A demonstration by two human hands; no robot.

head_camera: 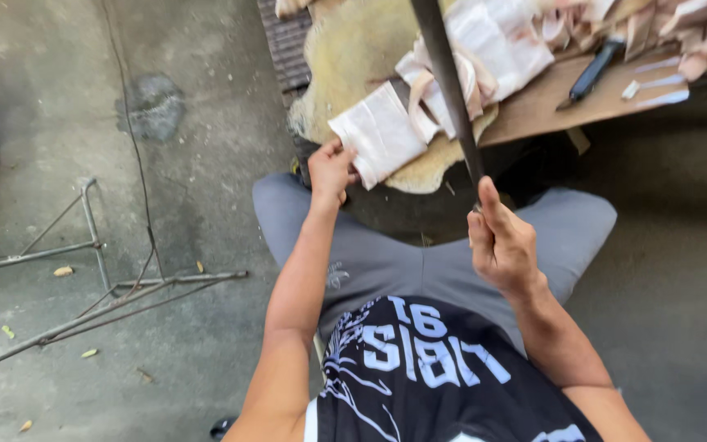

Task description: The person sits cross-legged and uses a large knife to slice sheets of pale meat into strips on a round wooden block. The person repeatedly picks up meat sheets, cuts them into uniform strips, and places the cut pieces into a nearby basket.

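pale slab (380, 133) in left hand (330, 169); right hand (501, 241) grips blade (449, 82).

Bare concrete floor (664, 270) lies open to the right of the right hand (502, 245). Ahead, the wooden board (533, 106) is crowded with pale slabs (382, 131), a knife (591, 72) and what seem offcuts. Leftward, a metal rod frame (92, 270) obstructs low passage.

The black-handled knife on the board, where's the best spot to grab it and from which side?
Grip the knife by its black handle, the upper end pointing away from the person. Probably come from above on the right hand's side: it lies flat on the wooden board, blade tip angled down toward the near edge, so keep fingers off that lower end.
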